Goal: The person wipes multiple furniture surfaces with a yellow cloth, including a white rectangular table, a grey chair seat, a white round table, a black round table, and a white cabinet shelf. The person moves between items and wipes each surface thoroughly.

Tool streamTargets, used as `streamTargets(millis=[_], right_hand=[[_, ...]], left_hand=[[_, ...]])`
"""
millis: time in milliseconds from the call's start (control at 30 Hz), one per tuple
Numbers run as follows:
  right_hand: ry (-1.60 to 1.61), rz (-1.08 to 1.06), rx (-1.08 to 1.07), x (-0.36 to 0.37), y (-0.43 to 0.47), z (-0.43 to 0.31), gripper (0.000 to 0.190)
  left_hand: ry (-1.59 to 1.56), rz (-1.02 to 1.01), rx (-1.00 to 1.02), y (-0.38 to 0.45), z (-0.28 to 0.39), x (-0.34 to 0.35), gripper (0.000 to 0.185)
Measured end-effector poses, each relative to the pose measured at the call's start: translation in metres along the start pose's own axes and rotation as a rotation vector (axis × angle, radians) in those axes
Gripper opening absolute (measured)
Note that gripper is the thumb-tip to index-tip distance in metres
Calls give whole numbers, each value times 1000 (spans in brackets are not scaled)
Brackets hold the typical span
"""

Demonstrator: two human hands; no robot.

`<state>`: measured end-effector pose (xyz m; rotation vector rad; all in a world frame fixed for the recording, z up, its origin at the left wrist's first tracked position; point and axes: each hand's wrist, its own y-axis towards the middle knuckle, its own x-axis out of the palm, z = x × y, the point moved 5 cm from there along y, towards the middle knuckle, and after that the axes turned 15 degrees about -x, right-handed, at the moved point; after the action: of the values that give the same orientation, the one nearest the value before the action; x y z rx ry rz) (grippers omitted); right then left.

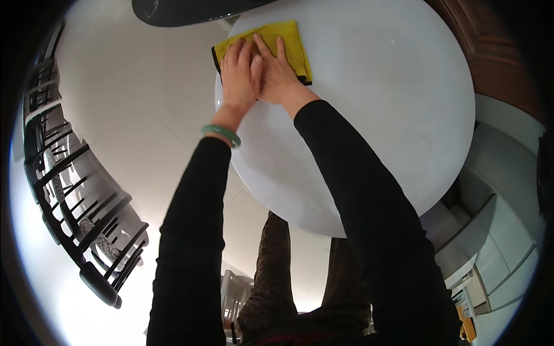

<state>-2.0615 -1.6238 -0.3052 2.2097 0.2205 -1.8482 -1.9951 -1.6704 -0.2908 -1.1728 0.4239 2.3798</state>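
Note:
A folded yellow cloth (297, 54) with black edging lies near the left rim of a white round table (372, 129). Flat on the cloth rests my right hand (277, 78), its visible fingers spread. My left hand (239, 73) is beside it, over the cloth's left part, and its thumb side overlaps my right hand. The left fingers are bent and close together; whether they pinch the cloth is hidden. A green bangle (221, 133) circles my left wrist.
A dark smooth-edged surface (190, 12) reaches in at the top. Black chairs (78, 207) stand to the left across the pale floor (125, 86). A grey chair or seat (467, 229) is close to the table's right side, near brown wooden furniture (489, 39).

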Motion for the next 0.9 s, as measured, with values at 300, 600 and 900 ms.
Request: streamTargets(millis=[300, 600, 900], right_hand=[[178, 65, 10, 10, -37, -78, 65], [425, -115, -46, 13, -173, -154, 58], [284, -217, -75, -1, -208, -83, 54]], left_hand=[[167, -23, -126, -87, -28, -7, 57], [103, -182, -347, -251, 20, 15, 67], [15, -185, -369, -221, 80, 57, 65]])
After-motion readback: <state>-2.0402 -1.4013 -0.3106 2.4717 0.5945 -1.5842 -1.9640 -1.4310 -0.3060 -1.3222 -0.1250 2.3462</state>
